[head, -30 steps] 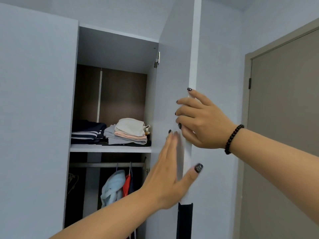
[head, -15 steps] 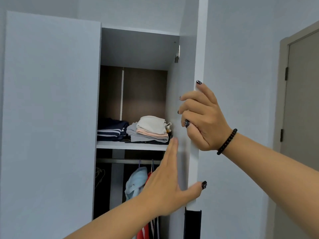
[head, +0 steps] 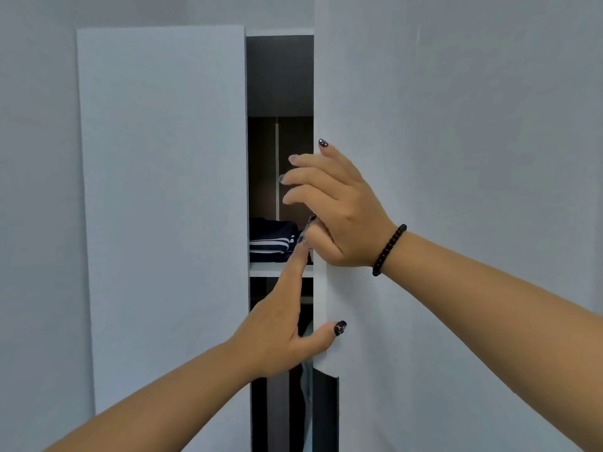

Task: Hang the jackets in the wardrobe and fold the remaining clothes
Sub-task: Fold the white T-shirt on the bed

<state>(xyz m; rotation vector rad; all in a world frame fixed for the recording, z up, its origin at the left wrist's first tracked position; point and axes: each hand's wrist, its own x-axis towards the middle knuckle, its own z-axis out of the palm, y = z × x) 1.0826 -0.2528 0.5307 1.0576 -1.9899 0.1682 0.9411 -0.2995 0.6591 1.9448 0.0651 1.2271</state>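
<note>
The wardrobe's right door (head: 456, 158) stands nearly closed, leaving a narrow gap beside the left door (head: 163, 190). My left hand (head: 277, 334) pinches the right door's edge, with the thumb on its front and the fingers inside the gap. Higher on the same edge rests my right hand (head: 339, 216), palm on the door and fingers spread out over the gap. Through the gap I see folded navy striped clothes (head: 272, 239) on a white shelf (head: 277, 270). A sliver of a light blue hanging garment (head: 306, 386) shows below. The rest of the inside is hidden.
A black handle strip (head: 326, 412) runs down the right door's edge below my left hand. The hanging rail (head: 305, 300) is barely visible under the shelf. A pale wall rises above the wardrobe.
The right door has swung leftward, narrowing the opening to a slim gap. The pale folded pile and most hanging clothes are now hidden. My right fingers have loosened from the edge.
</note>
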